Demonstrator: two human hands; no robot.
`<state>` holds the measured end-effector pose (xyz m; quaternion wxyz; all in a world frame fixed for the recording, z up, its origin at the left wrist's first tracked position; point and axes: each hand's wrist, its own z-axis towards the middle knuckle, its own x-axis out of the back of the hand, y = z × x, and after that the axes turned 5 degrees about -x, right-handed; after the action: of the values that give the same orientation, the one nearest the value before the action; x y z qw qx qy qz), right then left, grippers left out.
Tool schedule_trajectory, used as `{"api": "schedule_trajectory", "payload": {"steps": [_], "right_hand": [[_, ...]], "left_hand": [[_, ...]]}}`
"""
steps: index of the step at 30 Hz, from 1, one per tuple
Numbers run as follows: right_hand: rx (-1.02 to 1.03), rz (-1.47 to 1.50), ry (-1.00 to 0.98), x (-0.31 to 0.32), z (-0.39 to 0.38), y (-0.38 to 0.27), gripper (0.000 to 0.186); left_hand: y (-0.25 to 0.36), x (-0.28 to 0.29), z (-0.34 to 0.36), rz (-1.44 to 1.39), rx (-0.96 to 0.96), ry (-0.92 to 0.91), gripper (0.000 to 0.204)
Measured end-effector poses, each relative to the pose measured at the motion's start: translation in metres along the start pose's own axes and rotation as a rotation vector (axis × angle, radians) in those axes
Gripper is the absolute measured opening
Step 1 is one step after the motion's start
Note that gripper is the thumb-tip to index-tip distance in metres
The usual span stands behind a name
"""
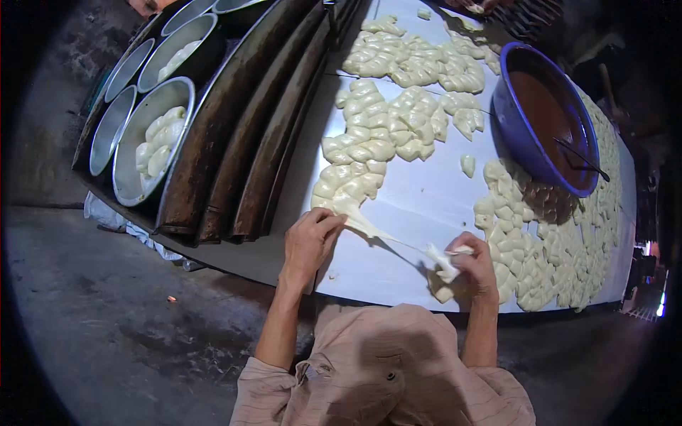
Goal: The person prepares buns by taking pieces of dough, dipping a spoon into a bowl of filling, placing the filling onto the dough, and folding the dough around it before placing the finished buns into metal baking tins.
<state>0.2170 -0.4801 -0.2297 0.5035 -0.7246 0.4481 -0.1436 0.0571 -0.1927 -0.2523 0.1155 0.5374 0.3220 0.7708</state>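
My left hand (310, 241) pinches the near end of a joined run of pale dough pieces (350, 183) on the white tabletop (398, 273). From there a thin strand of dough (383, 236) stretches right to my right hand (472, 266). That hand is closed on a torn-off dough piece (442, 263), held a little above the table near its front edge. Farther back lie more clusters of dough (415, 121). Beyond my right hand, many soft dough pieces (508, 245) are pressed close together.
A purple basin (503, 106) of brown liquid (543, 106) stands at the right, a spoon handle (579, 154) leaning in it. On the left, round metal tins (181, 142), some with dough inside, stand beside long, rust-brown metal trays (245, 135). Another person's hand (477, 6) shows at the far edge.
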Motion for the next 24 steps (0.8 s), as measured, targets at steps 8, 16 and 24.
{"api": "schedule_trajectory", "payload": {"steps": [8, 16, 24], "right_hand": [[0.022, 0.418, -0.073, -0.002, 0.014, 0.005, 0.026], [-0.018, 0.195, -0.184, -0.051, 0.024, 0.002, 0.031], [-0.15, 0.074, -0.179, -0.033, 0.027, 0.0, 0.024]], "left_hand": [[0.044, -0.002, -0.006, 0.067, 0.052, -0.013, 0.069], [0.087, -0.03, 0.026, -0.565, 0.128, -0.361, 0.068], [0.076, -0.037, 0.008, -0.685, 0.327, -0.292, 0.033]]}}
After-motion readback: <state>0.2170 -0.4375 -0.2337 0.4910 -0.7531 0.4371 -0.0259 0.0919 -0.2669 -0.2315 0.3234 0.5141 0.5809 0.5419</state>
